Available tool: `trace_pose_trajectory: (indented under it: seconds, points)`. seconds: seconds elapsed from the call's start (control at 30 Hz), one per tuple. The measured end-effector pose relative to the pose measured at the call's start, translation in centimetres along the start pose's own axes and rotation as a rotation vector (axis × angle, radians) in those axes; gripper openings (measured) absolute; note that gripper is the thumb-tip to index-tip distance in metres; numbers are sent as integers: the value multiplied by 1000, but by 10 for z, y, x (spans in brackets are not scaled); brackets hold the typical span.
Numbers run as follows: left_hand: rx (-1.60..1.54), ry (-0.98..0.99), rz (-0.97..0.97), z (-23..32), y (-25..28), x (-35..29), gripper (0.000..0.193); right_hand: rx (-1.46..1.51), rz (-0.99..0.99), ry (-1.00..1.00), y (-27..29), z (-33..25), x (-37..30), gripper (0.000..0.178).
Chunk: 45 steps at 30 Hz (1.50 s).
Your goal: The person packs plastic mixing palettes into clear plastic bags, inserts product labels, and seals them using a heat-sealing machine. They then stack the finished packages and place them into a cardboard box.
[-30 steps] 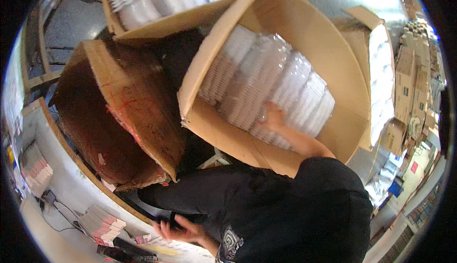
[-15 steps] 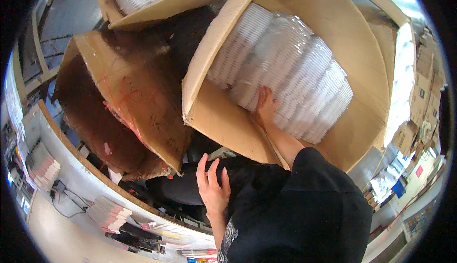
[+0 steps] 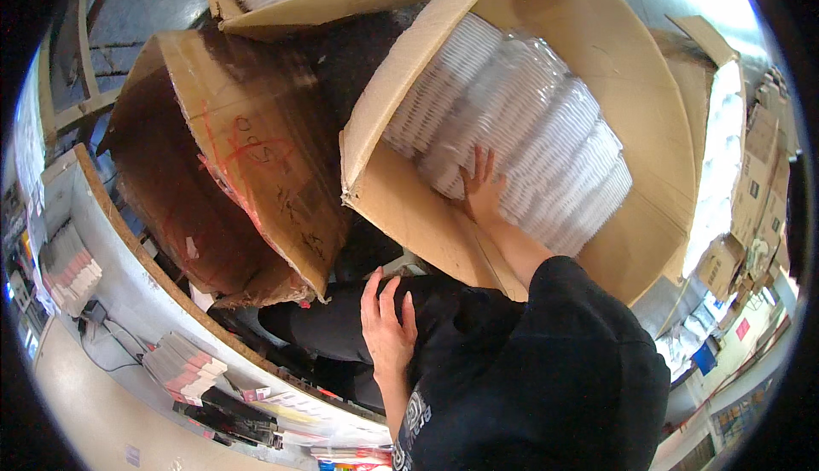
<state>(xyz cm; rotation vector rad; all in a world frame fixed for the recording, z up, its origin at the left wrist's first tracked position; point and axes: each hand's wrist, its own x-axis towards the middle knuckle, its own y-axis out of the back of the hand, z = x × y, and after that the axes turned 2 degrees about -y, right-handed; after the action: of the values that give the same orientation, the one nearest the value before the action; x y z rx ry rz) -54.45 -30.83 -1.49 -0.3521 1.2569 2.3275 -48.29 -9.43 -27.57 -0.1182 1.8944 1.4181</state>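
Note:
A large open cardboard box (image 3: 409,211) holds several rows of tightly nested white pieces (image 3: 503,87), wrapped in clear plastic film. Their exact kind cannot be made out. My right hand (image 3: 485,189) reaches over the box's near side, its spread fingers lying on the near end of the wrapped rows without closing round them. Outside the box, my left hand (image 3: 390,326) hovers near my black-clad leg, fingers apart and nothing in it.
To the left leans a worn brown carton (image 3: 256,159) with red scrawls and a ragged edge. Another box (image 3: 341,8) of white stacks stands at the far side. A long counter (image 3: 192,317) with papers and cables curves along the left. Stacked cartons (image 3: 755,172) line the right.
My right hand's fingers have spread flatter over the wrapped rows. My left hand has barely moved. The whole view has shifted slightly.

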Motion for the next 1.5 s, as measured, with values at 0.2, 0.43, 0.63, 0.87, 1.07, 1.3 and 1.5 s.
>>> trace_pose_trajectory:
  seconds: [0.2, 0.43, 0.63, 0.87, 1.07, 1.3, 1.5]
  points:
    - [-29, -29, 21, 2, -8, 0, 31, -63, -22, -101, -1, -18, 13, 73]
    - [-35, 26, 54, -1, -8, -7, 32, -104, -72, -37, -53, 15, 34, 81]
    - [39, 2, 22, -2, -8, -10, 31, 315, 199, -514, -66, -10, 67, 92]
    - [-12, -90, 77, -3, -5, -21, 29, -354, -333, -269, -17, -22, 49, 95]
    - [-73, -116, 156, -23, -3, -42, 30, 338, -285, 131, 74, 32, 34, 114]
    - [-625, -176, 386, -1, 38, -56, 84, 1144, -481, 551, 304, -4, -62, 86]
    - [-800, -328, 620, -18, 79, -121, 127, 651, -803, 1003, 322, -185, -161, 98]
